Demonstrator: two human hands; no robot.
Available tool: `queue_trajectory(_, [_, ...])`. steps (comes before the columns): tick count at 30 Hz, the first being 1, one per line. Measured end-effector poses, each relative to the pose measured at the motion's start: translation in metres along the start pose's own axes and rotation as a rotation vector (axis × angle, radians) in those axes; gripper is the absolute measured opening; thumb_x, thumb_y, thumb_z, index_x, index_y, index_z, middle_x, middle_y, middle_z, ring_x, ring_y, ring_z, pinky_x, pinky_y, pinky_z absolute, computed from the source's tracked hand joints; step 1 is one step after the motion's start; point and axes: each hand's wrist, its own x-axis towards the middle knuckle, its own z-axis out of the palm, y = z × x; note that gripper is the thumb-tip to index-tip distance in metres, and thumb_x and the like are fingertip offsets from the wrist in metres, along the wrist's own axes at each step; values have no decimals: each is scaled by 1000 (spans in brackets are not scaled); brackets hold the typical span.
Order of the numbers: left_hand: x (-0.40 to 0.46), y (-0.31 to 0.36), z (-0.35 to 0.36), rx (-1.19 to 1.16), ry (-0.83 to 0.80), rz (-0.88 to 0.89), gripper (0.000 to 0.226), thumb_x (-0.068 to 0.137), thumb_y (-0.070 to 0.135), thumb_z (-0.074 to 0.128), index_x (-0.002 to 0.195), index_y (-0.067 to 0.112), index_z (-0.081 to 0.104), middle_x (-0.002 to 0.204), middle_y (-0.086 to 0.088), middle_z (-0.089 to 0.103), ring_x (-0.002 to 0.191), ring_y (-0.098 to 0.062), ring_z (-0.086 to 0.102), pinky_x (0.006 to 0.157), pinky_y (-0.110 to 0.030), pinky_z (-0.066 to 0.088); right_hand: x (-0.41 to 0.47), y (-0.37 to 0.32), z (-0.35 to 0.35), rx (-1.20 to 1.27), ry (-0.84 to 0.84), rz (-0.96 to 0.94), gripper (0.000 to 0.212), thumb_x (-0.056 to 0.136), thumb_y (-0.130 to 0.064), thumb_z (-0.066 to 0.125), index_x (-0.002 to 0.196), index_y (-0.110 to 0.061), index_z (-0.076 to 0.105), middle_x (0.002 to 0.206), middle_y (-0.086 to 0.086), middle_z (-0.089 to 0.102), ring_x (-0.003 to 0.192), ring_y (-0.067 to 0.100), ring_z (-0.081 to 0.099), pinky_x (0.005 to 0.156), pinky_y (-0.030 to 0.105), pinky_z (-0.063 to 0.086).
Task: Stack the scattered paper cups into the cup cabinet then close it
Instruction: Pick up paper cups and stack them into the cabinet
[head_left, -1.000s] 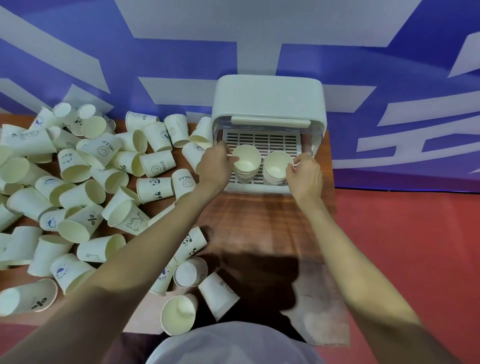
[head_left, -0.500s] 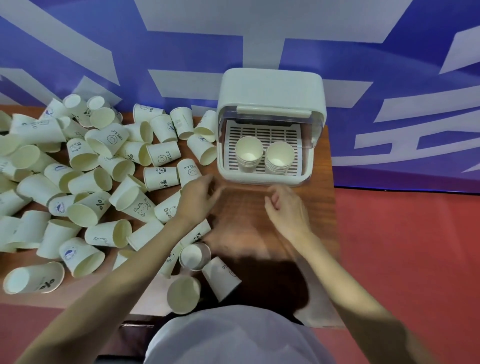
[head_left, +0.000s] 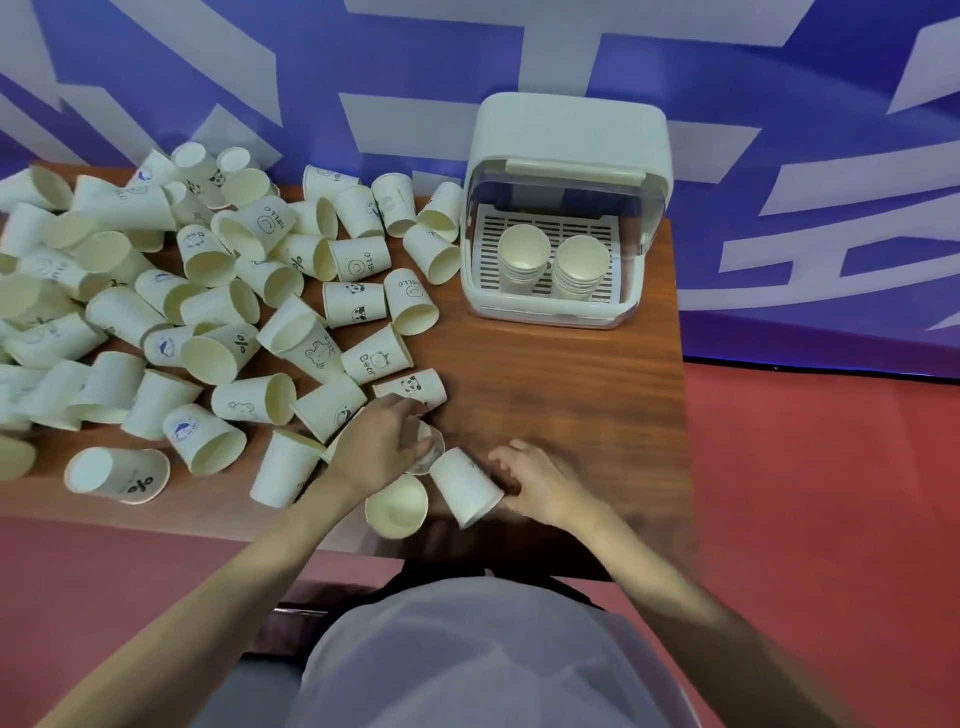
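Note:
Many white paper cups lie scattered over the left half of the wooden table. The white cup cabinet stands at the table's back right with its clear lid raised. Two cup stacks stand side by side on its slotted tray. Near the front edge my left hand curls over a cup lying on its side and grips it. My right hand lies just right of another lying cup, with loosely curled fingertips touching its side and the thumb off it.
A cup with its mouth facing me lies at the front edge between my hands. A panda-print cup lies just behind my left hand. Bare wood lies between my hands and the cabinet. Red floor runs along the right; a blue wall stands behind.
Both hands have drawn back from the cabinet's stacks toward me and dropped to the front edge. The left now covers a cup, and the right has reached a cup beside it.

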Motion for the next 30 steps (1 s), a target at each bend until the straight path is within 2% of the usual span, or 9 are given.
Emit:
queue_trajectory(5, [-6,9,5,106,33,-79,51,75,41,74,115,11,62,109,-8,60,104,-27,54,79,-35,45,1,-13,11,-128,105,-33,27,84,-18,61,110,-15,53,110,3,59,102,26,58,84,36,45])
queue_trajectory(9, [-4,18,6,263,-20,-112,45,77,40,69,106,7,60,101,-11,58,97,-31,54,70,-39,46,-2,-13,12,-103,187,-18,14,88,-13,51,101,-14,56,102,3,62,93,27,61,77,35,45])
queue_trajectory(12, [0,21,9,237,-32,-113,29,76,27,66,93,3,59,91,-14,57,89,-36,55,67,-43,48,-9,-6,8,-40,298,67,16,89,-11,47,100,-13,58,102,3,62,92,28,61,75,36,47])
queue_trajectory(17, [9,35,17,-77,-12,-127,46,78,31,73,113,6,58,106,-11,57,95,-28,57,80,-37,46,-27,15,-5,28,515,262,14,90,-13,47,98,-8,57,99,10,60,88,35,61,65,36,41])
queue_trajectory(21, [18,50,32,-165,-35,-60,38,88,30,63,105,0,49,102,-18,53,92,-30,52,76,-28,35,-35,33,-16,36,584,388,15,90,-12,46,99,-5,57,98,14,60,89,37,60,67,39,44])
queue_trajectory(25, [25,55,41,-115,-107,-44,35,94,31,55,108,1,45,108,-18,51,97,-31,52,81,-29,36,-36,43,-21,41,570,449,18,89,-11,47,102,-5,57,101,13,59,92,36,60,69,38,45])
queue_trajectory(30, [32,48,38,84,-224,-6,45,87,29,64,119,6,42,110,-16,54,100,-30,56,82,-35,43,-34,46,-23,45,575,473,17,90,-11,48,103,-6,57,102,12,59,92,36,61,69,38,45])
